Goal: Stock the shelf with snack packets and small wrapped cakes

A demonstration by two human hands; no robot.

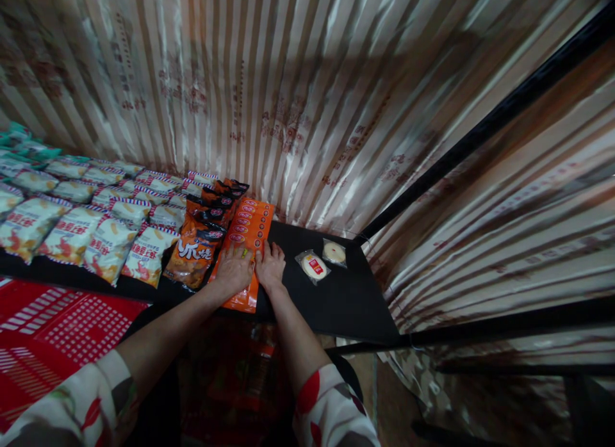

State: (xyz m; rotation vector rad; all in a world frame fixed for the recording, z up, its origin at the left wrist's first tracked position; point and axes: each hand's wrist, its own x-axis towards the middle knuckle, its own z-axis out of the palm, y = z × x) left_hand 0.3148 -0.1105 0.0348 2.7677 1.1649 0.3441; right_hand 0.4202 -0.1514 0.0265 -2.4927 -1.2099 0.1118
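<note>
A long orange snack package [247, 226] lies flat on the black shelf [336, 303]. My left hand [235, 269] rests on its lower part, palm down with the fingers stretched out. Beside it, my right hand [270, 266] lies along the package's right edge, fingers extended and pointing away from me. Neither hand grips anything. Just left of the package stands a row of orange and black snack bags [195, 248]. Two round flat items in clear wrappers, one with a red label [313, 266] and one paler [334, 252], lie to the right.
Rows of white snack bags [103, 245] fill the shelf's left side, with green bags [29, 146] at the far left. A red plastic basket [77, 325] is below. Striped curtain [307, 82] hangs behind, and a black pole [461, 139] slants at the right.
</note>
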